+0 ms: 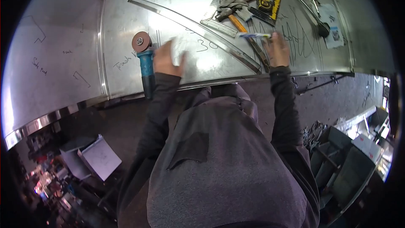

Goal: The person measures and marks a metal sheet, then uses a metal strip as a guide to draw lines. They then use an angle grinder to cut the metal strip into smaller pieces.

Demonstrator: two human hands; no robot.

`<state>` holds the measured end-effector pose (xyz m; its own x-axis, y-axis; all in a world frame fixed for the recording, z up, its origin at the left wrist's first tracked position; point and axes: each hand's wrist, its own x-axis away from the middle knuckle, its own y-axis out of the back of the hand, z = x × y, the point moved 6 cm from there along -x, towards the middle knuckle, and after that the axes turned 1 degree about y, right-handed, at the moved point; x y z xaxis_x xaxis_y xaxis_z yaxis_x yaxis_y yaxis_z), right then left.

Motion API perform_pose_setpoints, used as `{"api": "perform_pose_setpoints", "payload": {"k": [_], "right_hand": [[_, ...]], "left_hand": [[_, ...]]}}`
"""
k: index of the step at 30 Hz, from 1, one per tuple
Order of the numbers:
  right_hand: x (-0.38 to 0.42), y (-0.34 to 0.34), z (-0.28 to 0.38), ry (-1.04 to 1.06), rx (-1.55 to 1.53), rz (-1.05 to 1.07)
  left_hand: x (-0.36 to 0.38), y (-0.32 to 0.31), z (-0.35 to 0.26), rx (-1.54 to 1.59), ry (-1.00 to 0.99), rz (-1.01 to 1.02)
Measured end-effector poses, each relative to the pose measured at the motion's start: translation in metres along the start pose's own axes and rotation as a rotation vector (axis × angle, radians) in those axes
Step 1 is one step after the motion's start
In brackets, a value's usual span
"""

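Item: stainless steel sheet-metal bench [126, 17], its surface scrawled with black marker lines and figures.

Left hand [168, 59]: laid on the bench top, blurred. Whether the fingers are spread or curled on something pale under them cannot be told. Just to its left lies a blue-bodied angle grinder with a brown abrasive disc [143, 55], disc away from the person and handle hanging over the bench edge, probably parked within easy grasp.

Right hand [277, 50]: palm down, fingers closed around a slim white-and-blue marker pen [253, 36], which sticks out to the hand's left. The grip suggests marking or measuring along the work.

Between the hands: a long curved strip of polished steel [190, 23], running diagonally from beyond the left hand to just beside the right hand.

Beyond the right hand: a crumpled grey cloth or glove [232, 3], an orange-handled tool [237, 23], a yellow-and-black tape measure [265, 4], and a flat steel ruler [219, 27].

Obscured: the person's grey hooded top fills the lower view; the fisheye rim cuts off the bench's far corners; clutter below the bench is too dark to identify.
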<state>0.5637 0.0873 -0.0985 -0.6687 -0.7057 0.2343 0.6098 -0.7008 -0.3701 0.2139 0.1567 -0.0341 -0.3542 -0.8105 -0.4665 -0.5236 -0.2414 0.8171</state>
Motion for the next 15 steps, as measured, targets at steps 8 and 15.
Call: {"api": "perform_pose_setpoints", "payload": {"k": [8,15], "right_hand": [[0.074,-0.077,-0.047,0.618,1.415,1.136],[0.073,-0.082,-0.093,0.738,1.515,1.277]], "left_hand": [[0.07,-0.028,0.148,-0.374,0.739,0.184],[0.064,-0.016,0.149,-0.368,1.053,0.257]]}}
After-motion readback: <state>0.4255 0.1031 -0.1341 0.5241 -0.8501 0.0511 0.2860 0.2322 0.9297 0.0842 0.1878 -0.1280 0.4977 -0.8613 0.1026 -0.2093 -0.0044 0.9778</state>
